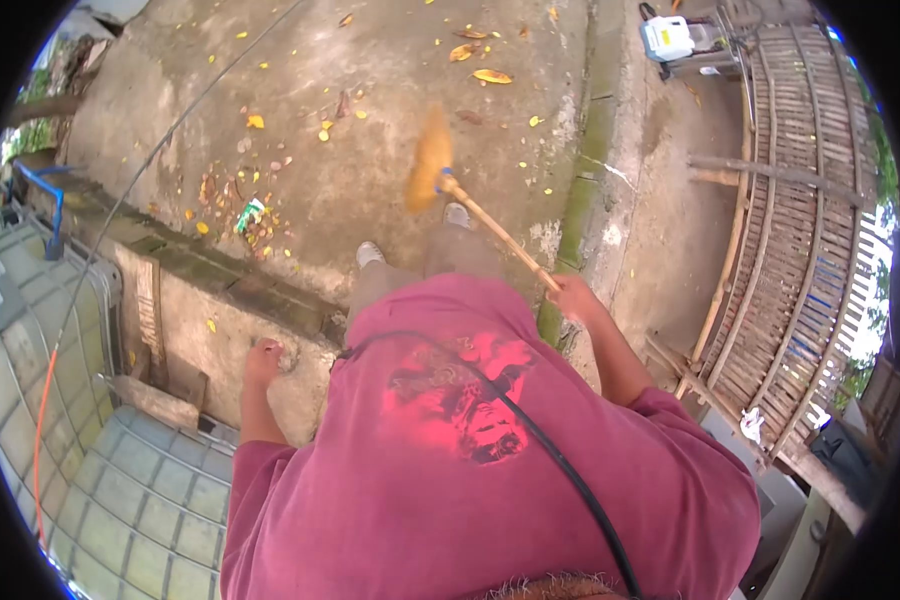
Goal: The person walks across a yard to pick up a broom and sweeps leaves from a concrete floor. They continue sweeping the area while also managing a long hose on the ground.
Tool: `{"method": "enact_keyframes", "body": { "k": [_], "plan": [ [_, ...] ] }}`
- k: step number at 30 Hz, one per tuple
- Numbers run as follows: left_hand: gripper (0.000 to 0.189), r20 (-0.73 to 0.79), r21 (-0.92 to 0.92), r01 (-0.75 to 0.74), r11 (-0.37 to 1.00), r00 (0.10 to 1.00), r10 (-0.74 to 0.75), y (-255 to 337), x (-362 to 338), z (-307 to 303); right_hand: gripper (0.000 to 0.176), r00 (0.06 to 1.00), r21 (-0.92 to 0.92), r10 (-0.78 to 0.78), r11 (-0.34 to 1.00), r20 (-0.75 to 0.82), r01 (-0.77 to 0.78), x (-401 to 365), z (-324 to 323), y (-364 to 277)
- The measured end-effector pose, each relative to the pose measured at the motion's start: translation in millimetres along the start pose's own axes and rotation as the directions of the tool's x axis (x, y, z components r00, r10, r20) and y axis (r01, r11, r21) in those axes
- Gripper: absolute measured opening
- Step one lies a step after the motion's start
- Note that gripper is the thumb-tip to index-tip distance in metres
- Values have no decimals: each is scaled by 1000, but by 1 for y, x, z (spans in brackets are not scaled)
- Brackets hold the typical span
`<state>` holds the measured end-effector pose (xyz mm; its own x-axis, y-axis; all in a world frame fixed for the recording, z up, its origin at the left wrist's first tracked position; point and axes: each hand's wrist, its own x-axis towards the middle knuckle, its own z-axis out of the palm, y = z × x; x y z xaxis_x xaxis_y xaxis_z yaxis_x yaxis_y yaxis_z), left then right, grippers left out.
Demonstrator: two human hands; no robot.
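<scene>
My right hand (pixel 575 298) is wrapped round the wooden handle (pixel 505 235) of a broom, near its upper end. The broom's tan bristle head (pixel 431 165), bound with blue near the handle, is over the concrete just ahead of my shoes and is smeared by motion. My left hand (pixel 264 358) hangs at my left side with its fingers curled in, and nothing shows in it. Dry leaves and a green-and-white wrapper (pixel 251 213) are gathered in a loose patch on the ground ahead to the left.
Brown leaves (pixel 492 76) lie scattered farther ahead. A mossy concrete strip (pixel 582 200) runs along the right, beside a bamboo slat structure (pixel 795 230). Caged plastic tanks (pixel 150 490) stand at left behind a low kerb (pixel 200 265). A white-and-blue container (pixel 667 38) sits at far right.
</scene>
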<state>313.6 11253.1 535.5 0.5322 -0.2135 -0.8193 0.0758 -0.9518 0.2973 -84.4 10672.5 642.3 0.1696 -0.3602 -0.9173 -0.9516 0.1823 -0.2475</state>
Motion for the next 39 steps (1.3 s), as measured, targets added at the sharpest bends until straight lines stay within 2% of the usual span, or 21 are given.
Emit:
{"method": "enact_keyframes", "body": {
  "k": [2, 4, 7, 10, 12, 14, 16, 17, 19, 21, 24, 25, 26, 27, 28, 29, 31, 33, 35, 37, 39],
  "plan": [
    [29, -21, 32, -67, 997, 997, 68, 55, 15, -15, 21, 974, -222, 21, 972, -227, -73, -40, -29, 37],
    [30, -30, 85, -138, 987, 990, 141, 103, 37, -17, 20, 937, -433, -46, 894, -347, -116, -17, -53, 118],
    [31, -52, 211, -213, 954, 972, 228, 162, 66, -17, 20, 867, -358, 115, 879, -484, -316, 30, -83, 169],
    [30, -88, 199, -135, 971, 984, 155, 258, 52, 2, 25, 813, -238, 198, 894, -548, -379, 135, -116, 188],
    [30, 23, 238, -166, 957, 986, 165, 319, 43, 29, 25, 871, -215, 121, 944, -476, -249, 192, -138, 166],
    [31, 149, 326, -268, 907, 961, 231, 391, 17, 46, 24, 966, -569, -99, 820, -239, -57, 216, -158, 116],
    [31, 148, 278, -317, 907, 947, 286, 449, 6, 64, 26, 968, -412, -49, 909, -245, -58, 242, -175, 105],
    [30, 129, 235, -339, 911, 940, 317, 471, 3, 71, 27, 968, -355, -79, 935, -240, -12, 244, -193, 101],
    [30, 117, 178, -342, 923, 938, 325, 491, -10, 78, 30, 966, -215, -121, 974, -230, 70, 217, -219, 89],
    [30, 131, 144, -333, 932, 940, 316, 507, -7, 82, 34, 960, -98, -104, 992, -261, 81, 173, -253, 72],
    [31, 146, 205, -302, 931, 950, 276, 463, 33, 81, 36, 962, 44, 18, 999, -274, -7, 80, -344, 54],
    [31, 140, 242, -268, 933, 961, 240, 450, 45, 78, 37, 961, -47, -34, 999, -273, 22, 48, -380, 66],
    [29, 152, 248, -226, 942, 970, 192, 435, 61, 76, 36, 938, -140, -30, 990, -346, -19, 3, -414, 66],
    [28, 162, 256, -182, 949, 976, 144, 412, 81, 77, 35, 918, -146, -3, 987, -396, -60, -43, -446, 63],
    [26, 171, 265, -139, 954, 981, 95, 390, 100, 77, 35, 906, -226, 51, 961, -421, -159, -85, -478, 59],
    [26, 183, 301, -161, 940, 977, 109, 355, 135, 80, 37, 887, -236, 72, 951, -457, -199, -126, -494, 38],
    [27, 205, 369, -204, 907, 970, 135, 298, 193, 86, 38, 855, -350, 22, 907, -518, -235, -169, -522, 48],
    [31, 215, 476, -364, 801, 931, 295, 361, 181, 89, 35, 821, -419, 55, 839, -569, -347, -168, -519, 36],
    [41, 187, 455, -275, 847, 959, 211, 467, 136, 85, 33, 776, -488, 12, 771, -631, -409, -143, -517, 34],
    [37, 102, 265, -353, 897, 936, 338, 535, 92, 82, 30, 720, -560, -104, 708, -686, -431, -77, -497, 61],
    [33, 51, 51, -441, 896, 897, 439, 555, 69, 81, 25, 817, -565, -64, 753, -573, -337, -28, -485, 57]
  ]
}}
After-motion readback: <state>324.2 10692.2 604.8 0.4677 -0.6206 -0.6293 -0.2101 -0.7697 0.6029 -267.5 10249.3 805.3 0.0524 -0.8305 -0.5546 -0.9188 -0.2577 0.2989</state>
